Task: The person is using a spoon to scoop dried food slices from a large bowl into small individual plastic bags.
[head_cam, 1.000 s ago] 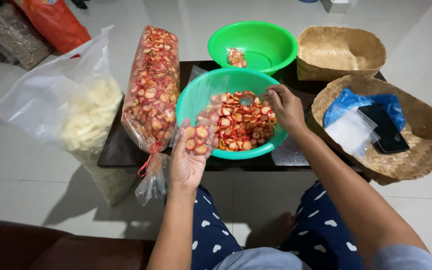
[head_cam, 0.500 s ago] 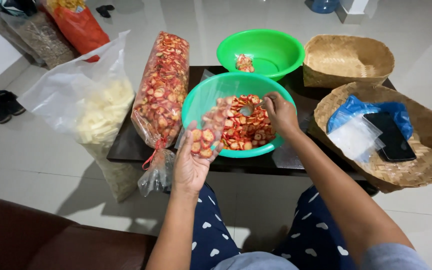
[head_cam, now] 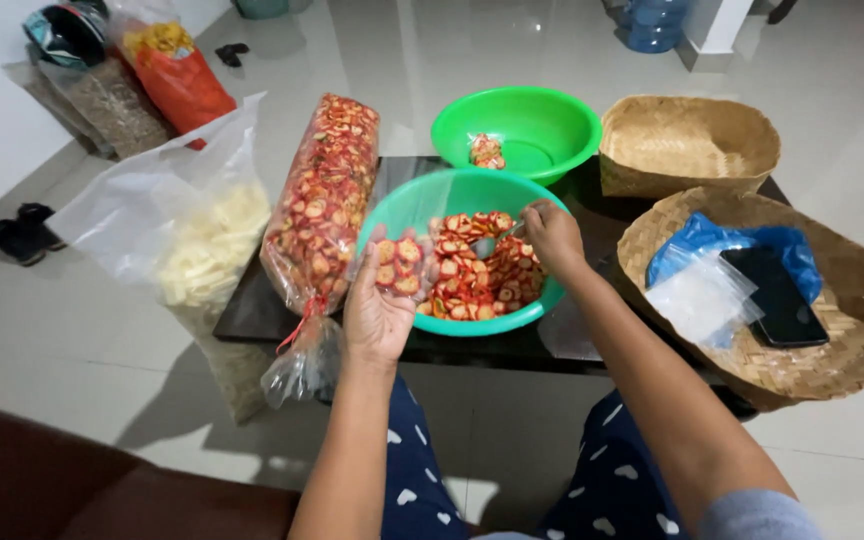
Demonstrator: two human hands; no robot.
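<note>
My left hand [head_cam: 377, 310] holds up a small clear bag [head_cam: 398, 267] partly filled with red round crackers, right at the near rim of a green bowl [head_cam: 407, 205]. More red crackers [head_cam: 477, 285] lie in that bowl. My right hand [head_cam: 552, 235] reaches into the bowl and grips a metal spoon [head_cam: 490, 245] resting on the crackers. A long clear sack of the same red crackers [head_cam: 320, 205] lies to the left of the bowl on a dark low table [head_cam: 252, 310].
A second green bowl [head_cam: 517, 130] with one small packed bag stands behind. At right are two woven baskets [head_cam: 687, 145]; the nearer one [head_cam: 852, 340] holds blue and clear plastic bags and a black phone [head_cam: 775, 297]. A big bag of pale chips [head_cam: 197, 245] sits left.
The camera view has shifted up and left. My right hand has settled on the spoon in the bowl; my left hand still holds the small bag at the rim.
</note>
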